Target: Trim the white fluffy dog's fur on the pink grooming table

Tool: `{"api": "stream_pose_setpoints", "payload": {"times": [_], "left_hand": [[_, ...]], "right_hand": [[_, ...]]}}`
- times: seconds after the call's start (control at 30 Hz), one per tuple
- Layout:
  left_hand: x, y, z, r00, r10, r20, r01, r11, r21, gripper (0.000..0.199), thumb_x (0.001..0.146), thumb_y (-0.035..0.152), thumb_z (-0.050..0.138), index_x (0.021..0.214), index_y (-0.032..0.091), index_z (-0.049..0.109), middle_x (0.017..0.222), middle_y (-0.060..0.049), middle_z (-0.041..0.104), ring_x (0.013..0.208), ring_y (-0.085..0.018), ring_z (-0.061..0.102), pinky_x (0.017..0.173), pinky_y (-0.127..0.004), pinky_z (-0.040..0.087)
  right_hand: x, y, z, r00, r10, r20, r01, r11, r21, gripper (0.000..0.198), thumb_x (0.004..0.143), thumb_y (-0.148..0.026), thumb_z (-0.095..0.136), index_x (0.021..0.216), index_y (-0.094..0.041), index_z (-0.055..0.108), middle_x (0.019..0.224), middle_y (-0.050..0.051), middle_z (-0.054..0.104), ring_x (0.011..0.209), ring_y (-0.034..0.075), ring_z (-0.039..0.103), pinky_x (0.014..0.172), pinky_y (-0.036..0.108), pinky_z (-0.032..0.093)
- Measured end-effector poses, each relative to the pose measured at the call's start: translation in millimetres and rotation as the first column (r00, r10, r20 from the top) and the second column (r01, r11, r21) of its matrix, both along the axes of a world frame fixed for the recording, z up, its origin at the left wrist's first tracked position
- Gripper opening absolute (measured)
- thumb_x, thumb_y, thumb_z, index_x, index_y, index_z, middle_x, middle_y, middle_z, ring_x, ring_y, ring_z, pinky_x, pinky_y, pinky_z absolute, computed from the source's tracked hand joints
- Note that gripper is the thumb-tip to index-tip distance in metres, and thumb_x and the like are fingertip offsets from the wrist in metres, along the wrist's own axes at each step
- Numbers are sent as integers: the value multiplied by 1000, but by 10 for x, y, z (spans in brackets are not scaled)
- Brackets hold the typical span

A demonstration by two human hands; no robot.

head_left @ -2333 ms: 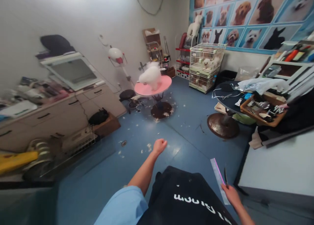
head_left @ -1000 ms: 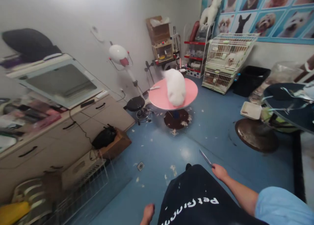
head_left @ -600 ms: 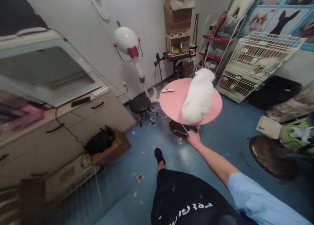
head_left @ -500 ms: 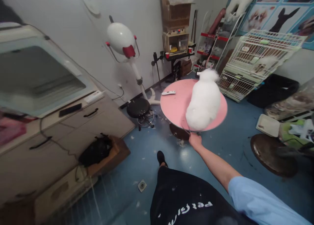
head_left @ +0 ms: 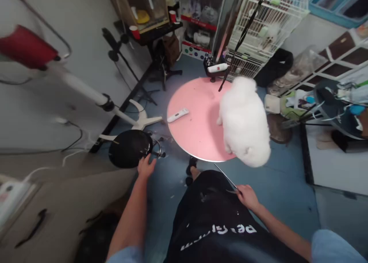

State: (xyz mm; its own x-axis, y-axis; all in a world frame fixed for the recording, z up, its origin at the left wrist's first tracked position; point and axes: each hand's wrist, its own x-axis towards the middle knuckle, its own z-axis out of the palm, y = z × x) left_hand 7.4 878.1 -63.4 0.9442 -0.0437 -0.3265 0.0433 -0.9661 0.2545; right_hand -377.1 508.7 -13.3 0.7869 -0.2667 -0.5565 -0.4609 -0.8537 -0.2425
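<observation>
A fluffy white dog stands on the right side of the round pink table, its rear toward me. My right hand, low in front of the apron, is closed around scissors; their long thin blades are spread and point up-left toward the table's edge, apart from the dog. On the left, my left hand grips the rim of the black round stool, the fingertips partly hidden at the seat edge. A white clipper lies on the table's left side.
A black strap hangs over the table's far edge, beside a small holder with a white bottle. Wire cages with an animal inside stand behind. The stand dryer's base is beyond the stool. A dark cart stands right.
The view has swung down and closer to the table. My left hand has come into view at the stool. My right hand has drawn back from the dog's rear with the scissors.
</observation>
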Motion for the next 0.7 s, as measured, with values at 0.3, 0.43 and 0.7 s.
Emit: {"api": "stream_pose_setpoints", "payload": {"times": [0.3, 0.43, 0.7], "left_hand": [[1301, -1874, 500, 899, -425, 106, 429, 903, -16, 58, 84, 42, 57, 134, 11, 55, 139, -21, 50, 130, -33, 44, 111, -46, 28], [1604, -2057, 474, 807, -584, 90, 573, 811, 118, 60, 80, 47, 61, 124, 6, 58, 119, -22, 59, 115, -35, 54, 101, -43, 37], [2076, -2093, 436, 643, -751, -153, 766, 623, 159, 49, 90, 45, 41, 112, 6, 61, 111, -21, 65, 107, -34, 61, 89, -40, 44]], "right_hand": [[976, 574, -78, 952, -290, 97, 285, 956, 62, 32, 89, -20, 41, 104, -20, 69, 102, 9, 72, 96, 22, 63, 91, 33, 39], [1544, 763, -68, 860, -500, 103, 509, 855, -98, 36, 90, -17, 41, 116, -19, 65, 106, 11, 72, 99, 23, 64, 91, 33, 39], [2566, 962, -19, 689, -706, 163, 716, 699, 2, 35, 87, -17, 46, 116, -19, 67, 112, 12, 71, 104, 23, 64, 91, 32, 41]]}}
